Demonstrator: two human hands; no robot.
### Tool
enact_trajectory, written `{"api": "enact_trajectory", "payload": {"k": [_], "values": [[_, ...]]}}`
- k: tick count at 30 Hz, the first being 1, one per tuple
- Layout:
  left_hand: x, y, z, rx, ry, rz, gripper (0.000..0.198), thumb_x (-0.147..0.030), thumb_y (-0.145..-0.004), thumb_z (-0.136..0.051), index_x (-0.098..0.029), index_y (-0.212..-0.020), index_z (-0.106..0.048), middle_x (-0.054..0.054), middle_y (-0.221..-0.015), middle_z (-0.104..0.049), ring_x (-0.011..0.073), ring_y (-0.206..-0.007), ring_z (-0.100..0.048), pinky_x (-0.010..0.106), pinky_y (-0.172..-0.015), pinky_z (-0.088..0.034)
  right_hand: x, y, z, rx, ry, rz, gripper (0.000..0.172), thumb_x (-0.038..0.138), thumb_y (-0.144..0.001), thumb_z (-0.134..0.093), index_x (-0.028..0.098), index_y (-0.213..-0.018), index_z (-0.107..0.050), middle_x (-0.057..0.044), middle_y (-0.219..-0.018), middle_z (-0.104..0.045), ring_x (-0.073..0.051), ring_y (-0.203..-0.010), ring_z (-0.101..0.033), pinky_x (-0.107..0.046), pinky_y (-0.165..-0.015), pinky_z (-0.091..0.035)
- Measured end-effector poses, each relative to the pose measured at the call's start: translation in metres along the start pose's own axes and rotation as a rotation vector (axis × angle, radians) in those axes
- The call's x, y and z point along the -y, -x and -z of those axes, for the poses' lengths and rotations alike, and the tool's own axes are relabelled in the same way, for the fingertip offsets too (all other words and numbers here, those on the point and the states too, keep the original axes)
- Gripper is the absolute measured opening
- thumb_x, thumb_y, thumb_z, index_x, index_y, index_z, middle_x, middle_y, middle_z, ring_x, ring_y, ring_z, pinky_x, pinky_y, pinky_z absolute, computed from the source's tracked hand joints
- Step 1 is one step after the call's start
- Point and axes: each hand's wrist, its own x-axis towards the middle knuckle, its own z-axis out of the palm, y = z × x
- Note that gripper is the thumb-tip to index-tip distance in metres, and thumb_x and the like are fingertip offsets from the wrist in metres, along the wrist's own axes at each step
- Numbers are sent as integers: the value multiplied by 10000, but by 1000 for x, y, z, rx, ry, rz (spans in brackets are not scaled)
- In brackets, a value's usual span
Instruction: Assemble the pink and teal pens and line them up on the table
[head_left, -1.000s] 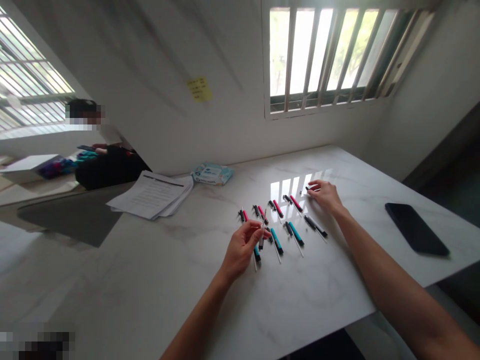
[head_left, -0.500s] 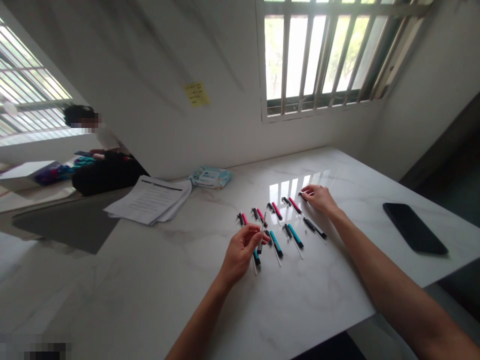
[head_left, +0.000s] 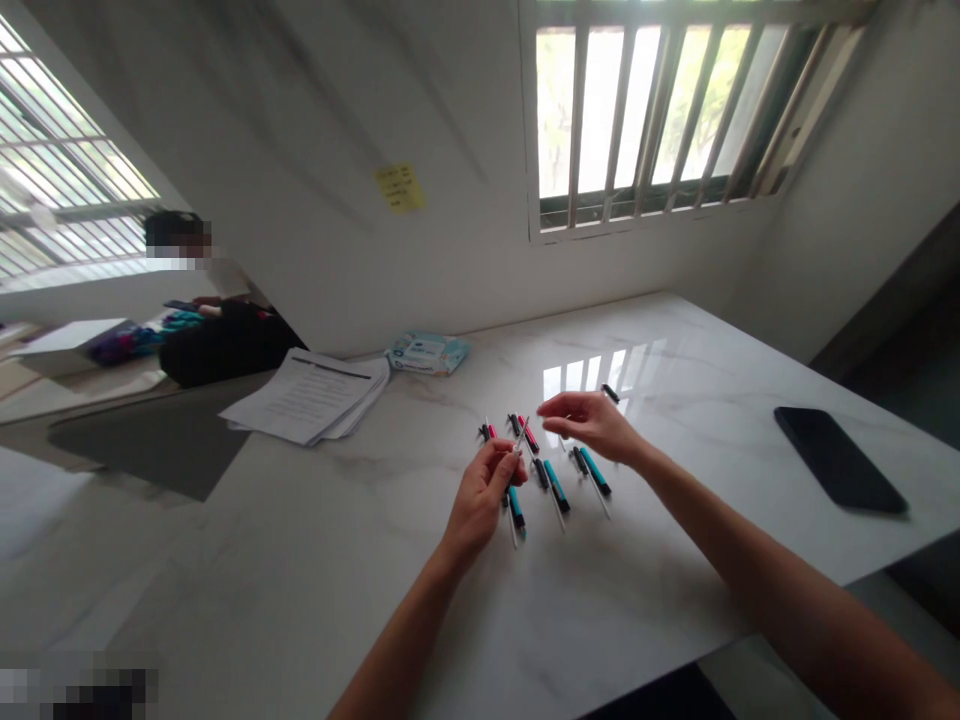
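Observation:
My left hand [head_left: 484, 490] is closed in a pinch around a slim pen part [head_left: 523, 432], its thin pale tip pointing up between thumb and fingers. Just right of it, my right hand [head_left: 592, 420] hovers with fingers stretched toward that tip, a small gap between fingertips and thumb, nothing visible in them. Below lie disassembled pens: teal barrels [head_left: 556, 485] with black pieces and thin white refills in front, and pink barrels [head_left: 529, 433] behind. A black pen piece [head_left: 611, 393] rests beyond my right hand, which hides some of the parts.
A dark phone [head_left: 840, 460] lies to the right on the marble-patterned table [head_left: 300, 570]. At the back are a pack of wipes [head_left: 427, 353] and stacked printed papers [head_left: 307, 395]. A person sits beyond the far left side, near a black bag [head_left: 225, 343].
My right hand has left the black pen piece at the back and moved left toward my left hand. The left hand keeps its hold on the pen part. The view has shifted slightly.

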Motion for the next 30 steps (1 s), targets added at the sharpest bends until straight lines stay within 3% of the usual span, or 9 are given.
{"api": "enact_trajectory", "payload": {"k": [3, 6, 13, 18, 27, 30], "values": [[-2, 0, -1, -12, -4, 6, 290, -480, -953, -624, -198, -971, -564, -19, -764, -578, 137, -726, -558, 265, -732, -474, 14, 8, -42, 98, -264, 3, 349, 463, -819, -815, 191, -1034, -774, -63, -962, -784, -202, -858, -747, -350, -823, -614], [-3, 0, -3, -6, -3, 11, 287, -469, -956, -623, -202, -912, -528, -32, -735, -536, 124, -682, -501, 249, -679, -441, 14, 13, -60, 104, -392, -46, 370, 481, -811, -817, 187, -1032, -769, -53, -903, -776, -215, -821, -750, -382, -835, -620], [3, -1, -1, 15, -74, 4, 253, -445, -968, -590, -197, -930, -559, -27, -759, -515, 123, -668, -464, 241, -628, -397, 9, 11, -56, -91, -338, -56, 284, 454, -834, -798, 182, -916, -784, -67, -979, -775, -173, -835, -705, -310, -793, -583], [-1, -1, 10, -97, -281, -41, 207, -384, -917, -658, -188, -875, -607, -34, -745, -512, 121, -673, -452, 236, -631, -372, 12, 8, -42, -214, -413, -24, 285, 437, -859, -785, 200, -1016, -767, -52, -928, -774, -159, -822, -709, -304, -791, -589], [-8, -1, 16, -199, -153, -82, 339, -415, -829, -783, -185, -1074, -737, 10, -851, -668, 116, -659, -511, 234, -615, -408, 11, 17, -63, 6, -87, -17, 252, 402, -879, -760, 177, -983, -804, -72, -932, -792, -210, -851, -734, -333, -793, -594], [-4, -2, 16, -207, -131, -56, 319, -393, -811, -806, -179, -1041, -749, -3, -733, -654, 123, -635, -521, 236, -606, -405, 6, 18, -64, 61, 0, 9, 240, 386, -886, -752, 188, -1009, -813, -62, -919, -791, -203, -816, -729, -323, -767, -591]]}}
